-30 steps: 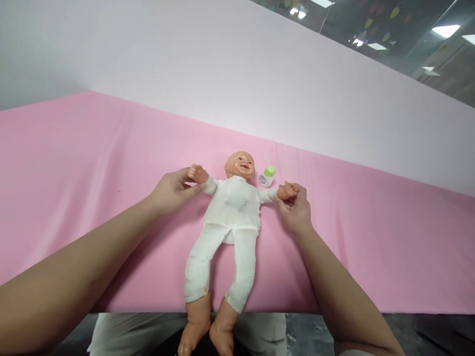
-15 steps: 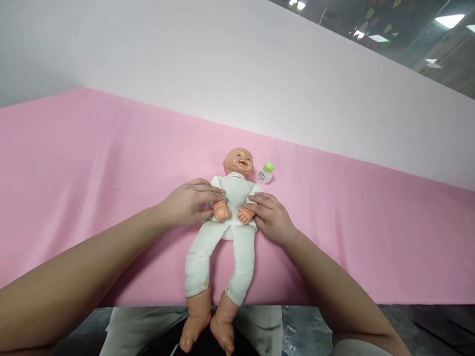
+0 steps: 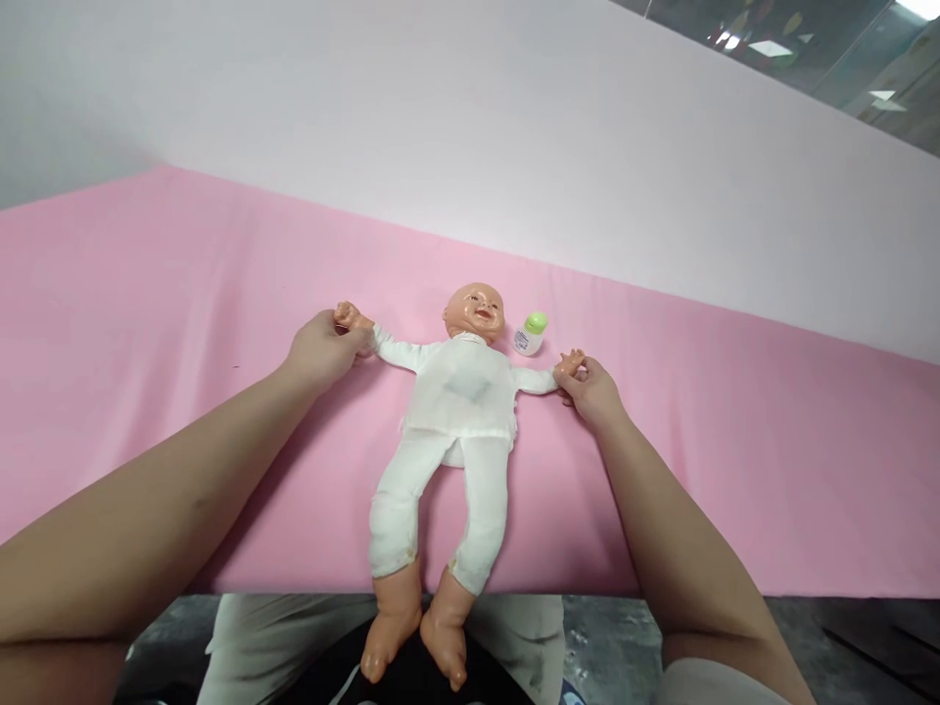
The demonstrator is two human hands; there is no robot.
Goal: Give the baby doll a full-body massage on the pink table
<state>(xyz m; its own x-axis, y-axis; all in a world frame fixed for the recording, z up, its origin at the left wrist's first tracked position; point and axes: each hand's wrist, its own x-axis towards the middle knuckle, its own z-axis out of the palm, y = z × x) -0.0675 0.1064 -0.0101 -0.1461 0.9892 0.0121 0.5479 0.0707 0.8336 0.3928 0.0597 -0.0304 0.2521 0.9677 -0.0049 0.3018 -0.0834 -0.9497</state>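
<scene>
A baby doll in a white suit lies on its back on the pink sheet, head toward the wall, bare feet hanging over the near edge. Both of its arms are stretched straight out to the sides. My left hand grips the doll's hand on the left. My right hand holds the doll's other hand on the right. A small white bottle with a green cap stands right of the doll's head, just behind my right hand.
A pale wall rises behind the pink surface. Glass with reflected ceiling lights runs along the top right. My legs in light trousers and a dark floor show below the near edge.
The doll's hands were drawn together over its belly half a second ago. I have now pulled both arms back out wide to the sides.
</scene>
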